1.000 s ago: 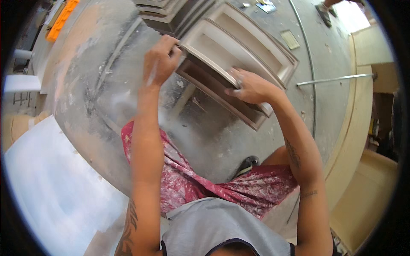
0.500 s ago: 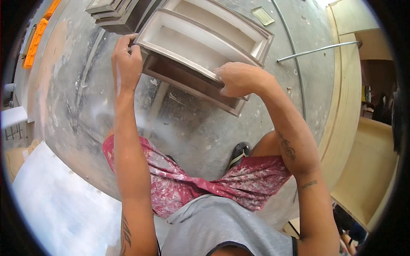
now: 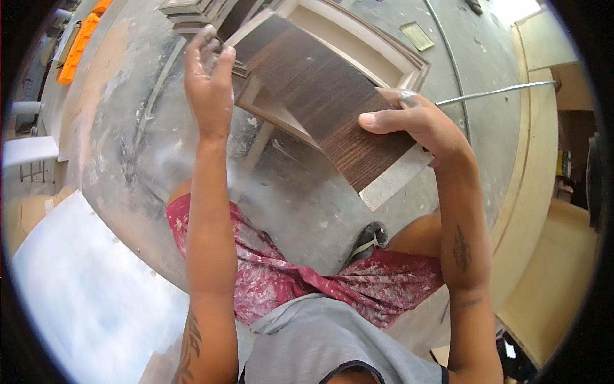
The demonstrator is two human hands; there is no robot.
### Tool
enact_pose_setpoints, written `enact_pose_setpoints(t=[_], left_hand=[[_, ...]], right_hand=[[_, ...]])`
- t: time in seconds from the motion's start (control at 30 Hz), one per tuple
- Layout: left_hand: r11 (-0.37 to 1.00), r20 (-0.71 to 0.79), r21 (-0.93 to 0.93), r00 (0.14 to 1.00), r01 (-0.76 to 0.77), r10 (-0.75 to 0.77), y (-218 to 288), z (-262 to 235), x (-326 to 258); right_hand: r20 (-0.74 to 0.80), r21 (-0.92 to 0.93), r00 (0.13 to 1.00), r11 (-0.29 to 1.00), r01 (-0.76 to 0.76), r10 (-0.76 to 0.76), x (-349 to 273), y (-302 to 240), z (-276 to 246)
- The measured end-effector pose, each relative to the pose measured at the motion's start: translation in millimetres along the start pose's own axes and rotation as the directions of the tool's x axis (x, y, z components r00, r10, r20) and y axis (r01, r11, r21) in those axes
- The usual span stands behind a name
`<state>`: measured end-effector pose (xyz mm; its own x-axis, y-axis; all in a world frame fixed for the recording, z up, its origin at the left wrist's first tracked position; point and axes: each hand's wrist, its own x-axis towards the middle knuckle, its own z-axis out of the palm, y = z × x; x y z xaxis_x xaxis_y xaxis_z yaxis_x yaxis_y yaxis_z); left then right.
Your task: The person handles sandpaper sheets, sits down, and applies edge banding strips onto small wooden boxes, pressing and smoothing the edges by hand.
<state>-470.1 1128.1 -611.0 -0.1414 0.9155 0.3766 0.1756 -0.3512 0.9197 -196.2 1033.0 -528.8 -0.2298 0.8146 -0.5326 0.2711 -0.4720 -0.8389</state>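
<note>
My right hand (image 3: 416, 118) grips a shallow box-like drawer (image 3: 323, 96), its thumb lying on the face turned up. That face has dark brown wood grain, and a pale, dusty end shows at the lower right. The drawer is tilted, its inside hidden from me. My left hand (image 3: 211, 80) is open beside the drawer's far left end, with dusty fingers spread; whether it touches the end I cannot tell. Behind the held drawer lies a frame-like drawer (image 3: 358, 35) with a whitish inside. A brown-rimmed drawer (image 3: 275, 109) is partly covered below it.
More stacked drawers (image 3: 192, 13) stand at the far left. A metal rod (image 3: 495, 91) and a long hose or cable (image 3: 455, 70) lie to the right, near pale wooden panels (image 3: 531, 153). A white sheet (image 3: 96, 281) is at the lower left. The grey floor (image 3: 160, 141) is dusty.
The drawer has turned over from its whitish open inside to its brown wood-grain face. My left hand has let go and spread its fingers; my right thumb now lies across the face.
</note>
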Motion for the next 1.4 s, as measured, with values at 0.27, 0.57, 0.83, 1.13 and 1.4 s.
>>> enact_pose_setpoints(t=[0.27,0.57,0.83,1.13,1.4], left_hand=[[0.931,0.098,-0.135,0.940,0.339,-0.328,-13,-9,-4],[0.941,0.183,-0.098,0.936,0.323,-0.302,-14,-1,-5],[0.894,0.222,-0.219,0.912,0.392,-0.346,-19,-1,6],[0.928,0.197,-0.162,0.932,0.336,-0.304,-21,21,17],[0.954,0.107,-0.150,0.964,0.259,-0.245,-28,29,18]], right_hand=[[0.164,0.349,0.986,0.936,-0.044,-0.015,-12,8,30],[0.364,-0.346,0.908,0.935,-0.076,0.208,4,10,34],[0.138,-0.206,0.989,0.978,-0.017,0.046,23,4,17],[-0.303,-0.115,0.915,0.963,0.243,-0.268,54,-19,45],[-0.352,-0.409,0.808,0.854,0.321,-0.472,79,-22,47]])
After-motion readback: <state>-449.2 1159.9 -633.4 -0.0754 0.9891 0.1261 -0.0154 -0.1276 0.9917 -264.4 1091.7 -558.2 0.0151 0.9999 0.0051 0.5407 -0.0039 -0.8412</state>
